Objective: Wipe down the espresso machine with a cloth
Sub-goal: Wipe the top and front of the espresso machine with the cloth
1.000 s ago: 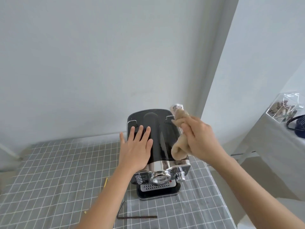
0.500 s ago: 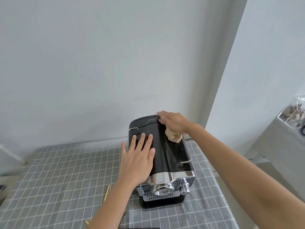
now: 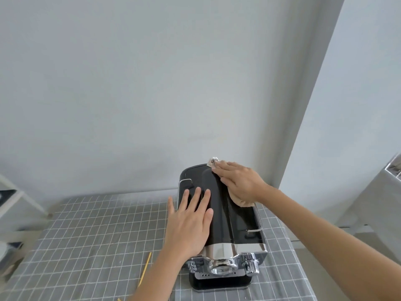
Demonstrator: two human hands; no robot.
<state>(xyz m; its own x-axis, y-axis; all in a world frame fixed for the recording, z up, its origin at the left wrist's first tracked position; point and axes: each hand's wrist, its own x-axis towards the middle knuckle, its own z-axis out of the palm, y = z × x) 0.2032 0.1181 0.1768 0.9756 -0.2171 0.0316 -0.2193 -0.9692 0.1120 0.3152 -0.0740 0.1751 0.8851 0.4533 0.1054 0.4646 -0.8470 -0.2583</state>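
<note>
1. Far left: a white shelf frame (image 3: pixel 13 205) at the edge of view, nothing to do with the job. Then the table (image 3: pixel 86 231) under a grey cloth with a white grid – soft, slightly wrinkled. A thin yellow stick (image 3: pixel 145 269) lies on it just left of my left forearm.
2. Left hand (image 3: pixel 188 227): flat on the left half of the machine's top, fingers straight and spread, gripping nothing. I read it as a brace, so the machine doesn't slide while the other hand rubs.
3. Espresso machine (image 3: pixel 223 224): sits on the table near its right edge, close to the wall. Glossy black curved top, chrome band and knobs at the front, wire rails on both sides. A slick surface, so I'd expect it to wipe easily but show streaks.
4. Right hand (image 3: pixel 238 183): palm down at the back right of the top, fingers laid nearly straight over the cloth (image 3: pixel 244 203) – pressing it down rather than clenching it. The cloth is beige and soft, mostly hidden under the palm; a white tag (image 3: pixel 213 161) sticks out past the fingertips.
5. Judgement: wiping is under way at the rear of the top; the front chrome and the sides look untouched.
</note>
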